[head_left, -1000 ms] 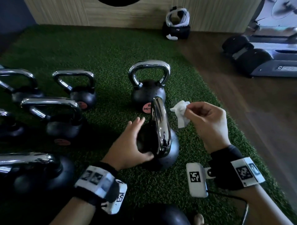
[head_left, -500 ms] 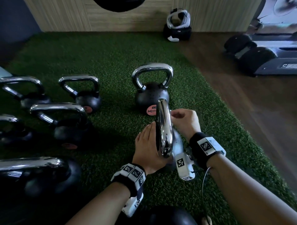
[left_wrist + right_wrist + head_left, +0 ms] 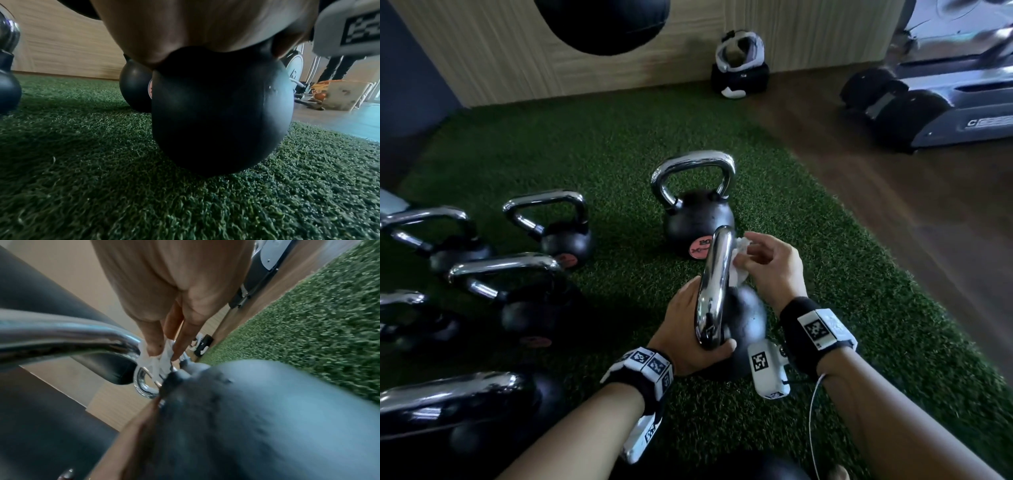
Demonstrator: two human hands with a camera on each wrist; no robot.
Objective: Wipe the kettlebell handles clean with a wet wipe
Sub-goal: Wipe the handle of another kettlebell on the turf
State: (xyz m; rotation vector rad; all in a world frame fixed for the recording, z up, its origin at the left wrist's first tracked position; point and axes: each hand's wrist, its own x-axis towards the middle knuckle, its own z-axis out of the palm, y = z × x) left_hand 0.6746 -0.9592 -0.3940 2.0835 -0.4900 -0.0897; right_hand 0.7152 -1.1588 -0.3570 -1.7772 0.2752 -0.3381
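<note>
On the green turf mat, near its right edge, the kettlebell [image 3: 746,318] stood upright. The right hand [image 3: 770,270] pinched a white wet wipe [image 3: 738,270] against the far end of its chrome handle [image 3: 714,287]. The left hand [image 3: 688,335] gripped the handle's near base. Other kettlebells [image 3: 698,212] stood beyond and leftward.

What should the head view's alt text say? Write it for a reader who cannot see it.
A right hand presses a white wet wipe against a kettlebell's chrome handle while the left hand steadies the kettlebell. More kettlebells stand on green turf to the left and behind.
</note>
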